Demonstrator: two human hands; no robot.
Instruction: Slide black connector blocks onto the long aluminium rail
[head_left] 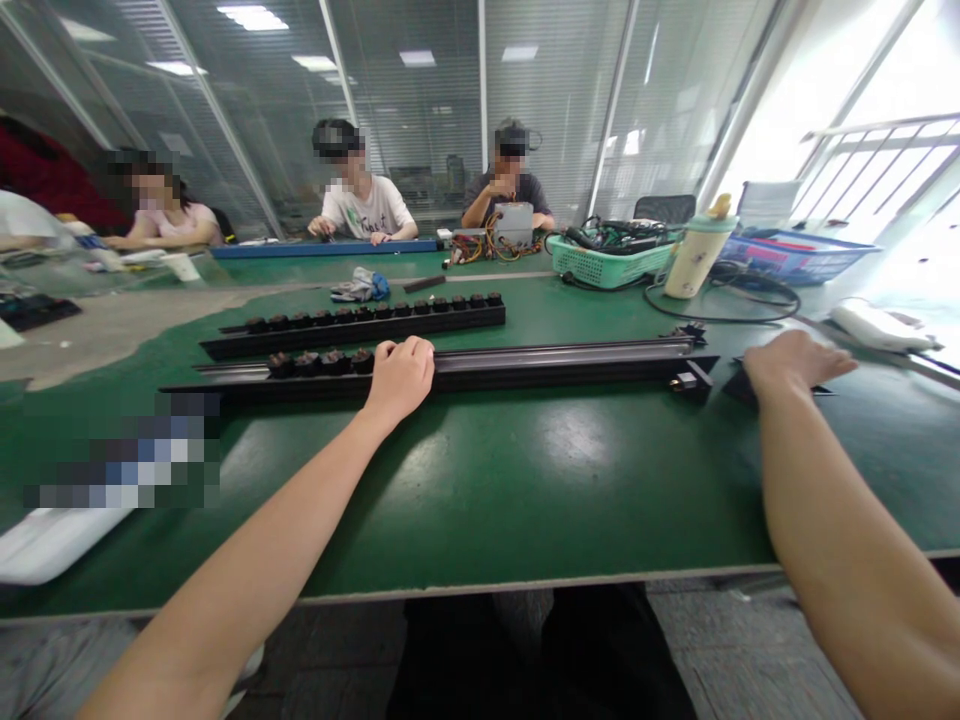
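A long black rail (555,365) lies across the green table (480,490) in front of me, with a few black sockets (319,362) seated at its left end. My left hand (400,378) rests on the rail beside those sockets, its fingers curled over the top edge. My right hand (795,362) lies flat, fingers stretched out, on a small black piece (739,385) just right of the rail's end cap (688,378). A second black rail (352,330), filled with several sockets, lies parallel behind the first.
A green basket of cables (607,262), a pale bottle (694,258) and a blue tray (799,255) stand at the far right. A white object (874,325) lies at the right edge, another (52,540) near left. Three people sit across the table.
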